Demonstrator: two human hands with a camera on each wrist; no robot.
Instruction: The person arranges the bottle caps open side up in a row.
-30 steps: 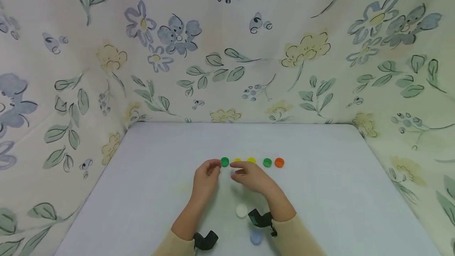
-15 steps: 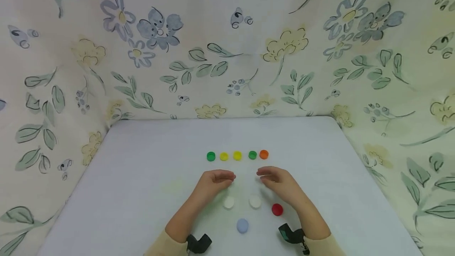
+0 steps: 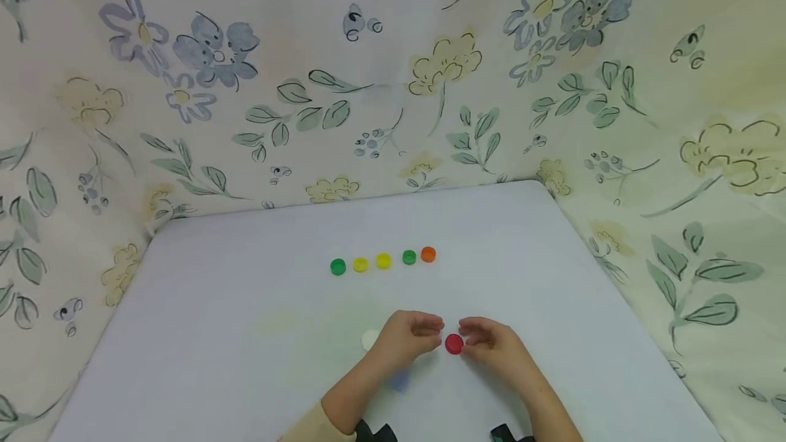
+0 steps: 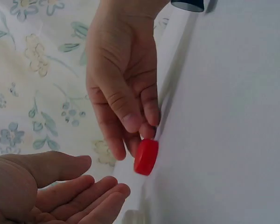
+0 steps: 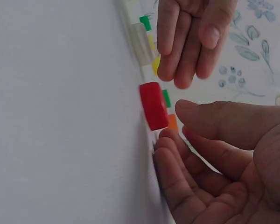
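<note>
I find the red, round, cap-like disc, plastic in appearance, lying flat on the smooth white tabletop, between the person's two bare hands. The left hand is released: its fingers extend loosely toward the red disc, grasp nothing, and stop short of its edge with a visible gap. The right hand is likewise unclenched, fingers slightly bent and spread from the thumb, and it is the nearer to the disc. From my camera feeds I cannot tell whether its fingertips touch the rim; no grip on it is seen.

Beside the left hand I record a white round disc, partly covered, and a pale blue disc, mostly hidden by the left forearm.

Farther from the person, well apart from the hands, I count five small round discs in a row with gaps between them. From left to right: a dark green disc, a yellow disc, a second yellow disc, a second green disc and an orange disc. Behind the tabletop hangs a pale floral-print cloth.
</note>
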